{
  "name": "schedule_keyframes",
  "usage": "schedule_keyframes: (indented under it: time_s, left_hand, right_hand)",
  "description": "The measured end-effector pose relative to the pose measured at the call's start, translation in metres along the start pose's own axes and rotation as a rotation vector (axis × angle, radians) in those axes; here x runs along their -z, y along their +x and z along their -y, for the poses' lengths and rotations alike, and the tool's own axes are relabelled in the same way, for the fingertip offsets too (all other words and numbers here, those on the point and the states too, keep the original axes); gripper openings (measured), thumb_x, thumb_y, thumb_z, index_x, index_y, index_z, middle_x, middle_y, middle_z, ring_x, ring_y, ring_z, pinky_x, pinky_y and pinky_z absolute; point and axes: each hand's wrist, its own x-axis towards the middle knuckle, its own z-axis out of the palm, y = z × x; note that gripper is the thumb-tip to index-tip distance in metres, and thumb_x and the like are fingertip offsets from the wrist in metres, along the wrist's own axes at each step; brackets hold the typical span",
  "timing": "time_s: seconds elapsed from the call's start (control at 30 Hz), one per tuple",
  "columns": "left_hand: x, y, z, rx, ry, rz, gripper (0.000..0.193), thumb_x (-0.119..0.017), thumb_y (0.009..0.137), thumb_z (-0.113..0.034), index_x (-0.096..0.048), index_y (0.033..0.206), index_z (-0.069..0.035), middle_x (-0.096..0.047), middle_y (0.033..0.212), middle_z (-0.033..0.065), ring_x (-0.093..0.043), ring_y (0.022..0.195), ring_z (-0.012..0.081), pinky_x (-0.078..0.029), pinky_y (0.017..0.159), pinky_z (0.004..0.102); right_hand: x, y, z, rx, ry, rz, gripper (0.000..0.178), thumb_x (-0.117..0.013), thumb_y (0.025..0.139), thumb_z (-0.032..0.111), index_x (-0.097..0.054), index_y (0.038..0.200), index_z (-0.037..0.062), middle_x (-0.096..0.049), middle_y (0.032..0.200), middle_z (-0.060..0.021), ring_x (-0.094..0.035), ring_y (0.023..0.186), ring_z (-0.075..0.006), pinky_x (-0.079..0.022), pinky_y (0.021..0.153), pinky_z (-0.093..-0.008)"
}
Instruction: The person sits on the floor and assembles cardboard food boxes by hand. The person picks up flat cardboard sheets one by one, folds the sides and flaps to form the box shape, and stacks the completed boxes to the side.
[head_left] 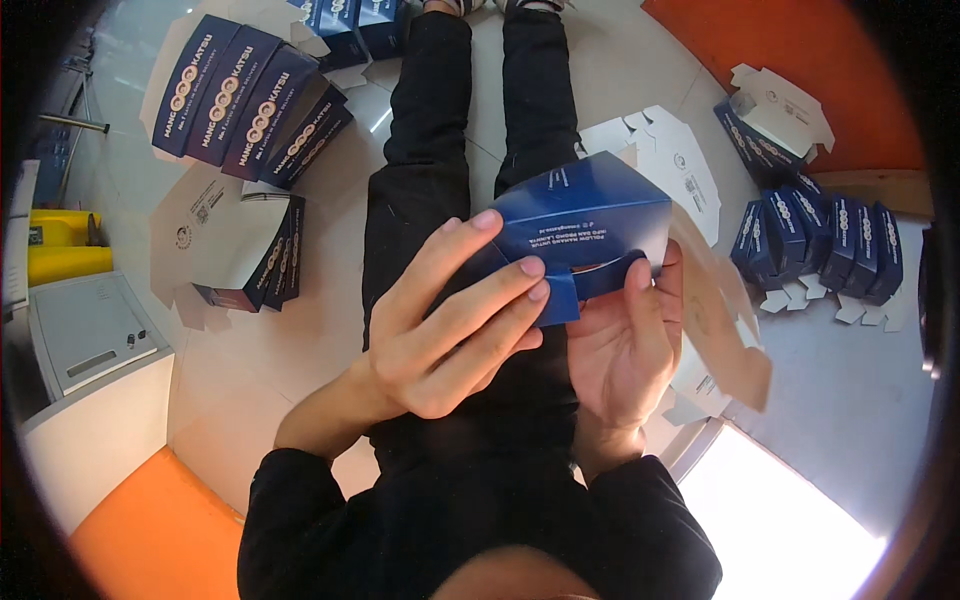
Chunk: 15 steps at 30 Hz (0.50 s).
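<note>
Above my lap I hold a dark blue cardboard box (585, 220), partly folded, with pale printing on its side and an open brown-white lid flap (725, 340) hanging to the right. My left hand (450, 320) lies over its left end, fingers pressed on a blue end flap (562, 298). From the near right, my right hand (628, 340) grips the box, its thumb on the panel edge beside a slot between the panels. The fingers behind the box are partly hidden. Under and beyond the box, white unfolded cardboard pieces (690, 180) lie by my right leg.
Stacked blue boxes (235, 95) stand on the floor at far left, with more open-lidded boxes (245, 240) nearer. Several blue boxes (820, 240) sit in rows at right. A grey-white cabinet (95, 330) with yellow items (65, 245) is at left. My legs (430, 110) stretch ahead.
</note>
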Motion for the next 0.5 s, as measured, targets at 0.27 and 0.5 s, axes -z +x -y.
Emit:
schedule_keyframes:
  time_s: [0.27,0.5]
  left_hand:
    - [-0.018,-0.027,0.008,-0.051,0.05,0.025,0.026,-0.079,0.08,-0.016,-0.076,0.1,0.0,-0.07,0.113,0.0121,-0.064,0.115,0.0367,-0.055,0.096,0.0528]
    - [-0.015,-0.033,-0.002,-0.05,-0.021,0.035,0.024,-0.078,0.083,-0.017,-0.076,0.102,-0.002,-0.073,0.109,0.0104,-0.067,0.111,0.0271,-0.056,0.095,0.0512]
  right_hand:
    - [0.034,-0.015,-0.017,-0.047,-0.37,-0.109,0.033,-0.065,0.097,0.002,-0.055,0.127,-0.0043,-0.067,0.115,-0.0132,-0.066,0.105,-0.0201,-0.055,0.089,-0.0345]
    - [0.045,-0.018,0.006,-0.221,-0.38,-0.055,0.043,-0.068,0.093,0.001,-0.051,0.133,-0.0028,-0.063,0.121,-0.0133,-0.061,0.116,-0.023,-0.047,0.104,-0.0402]
